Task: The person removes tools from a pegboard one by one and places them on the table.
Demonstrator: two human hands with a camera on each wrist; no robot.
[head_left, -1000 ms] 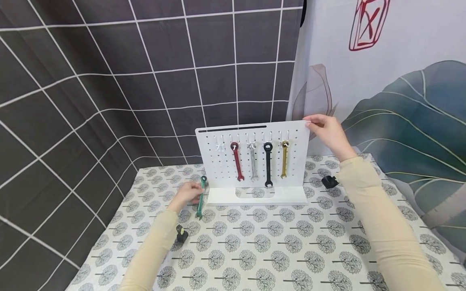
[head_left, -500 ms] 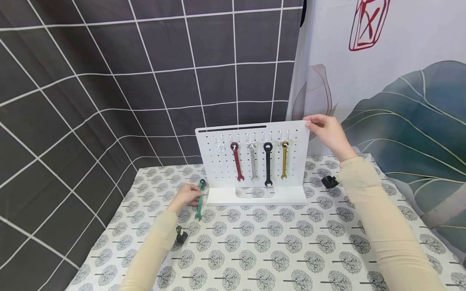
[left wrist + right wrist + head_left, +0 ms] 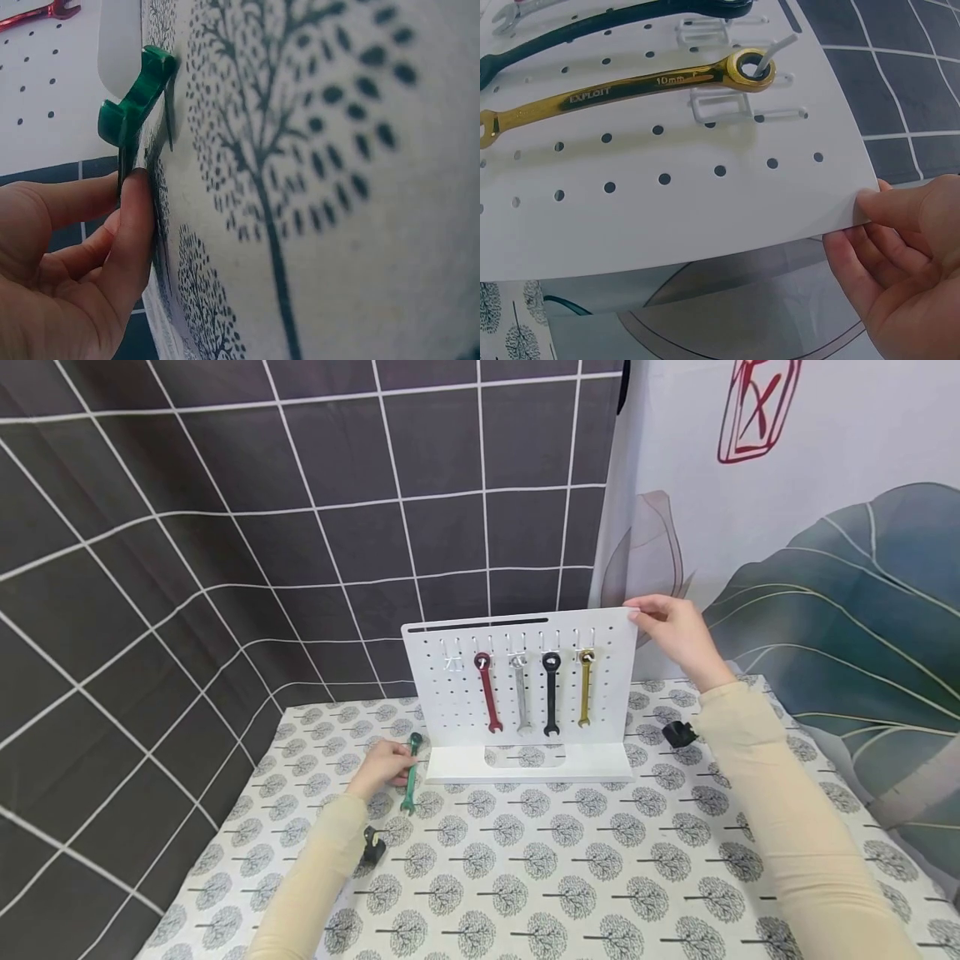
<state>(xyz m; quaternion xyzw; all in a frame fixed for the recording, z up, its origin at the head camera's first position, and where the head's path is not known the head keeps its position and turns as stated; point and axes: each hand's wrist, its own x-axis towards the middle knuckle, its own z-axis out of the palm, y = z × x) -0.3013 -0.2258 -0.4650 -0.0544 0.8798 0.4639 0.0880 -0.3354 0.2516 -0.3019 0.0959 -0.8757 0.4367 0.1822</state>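
In the head view my left hand [image 3: 385, 767] pinches a green wrench [image 3: 410, 781] just left of the pegboard, low over the tablecloth. The left wrist view shows the wrench's open jaw end [image 3: 124, 112] beyond thumb and finger; whether it touches the cloth I cannot tell. My right hand [image 3: 678, 635] grips the top right corner of the white pegboard [image 3: 615, 693], thumb on its front face. From hooks on the board hang a red wrench [image 3: 489, 697], a silver wrench [image 3: 521, 697], a black wrench [image 3: 551, 697] and a gold wrench [image 3: 622, 90] marked 10mm.
A bare wire hook [image 3: 452, 662] sits at the board's left. The board's flat base [image 3: 457, 764] rests on the tree-print tablecloth [image 3: 525, 877]. Behind stands a dark grid-patterned curtain [image 3: 337, 527], with a pale printed cloth [image 3: 675, 468] at the right.
The green wrench has shifted slightly left and its ring end has dropped a little. The black wrench's lower end has swung slightly up in view. My right hand stays on the corner.
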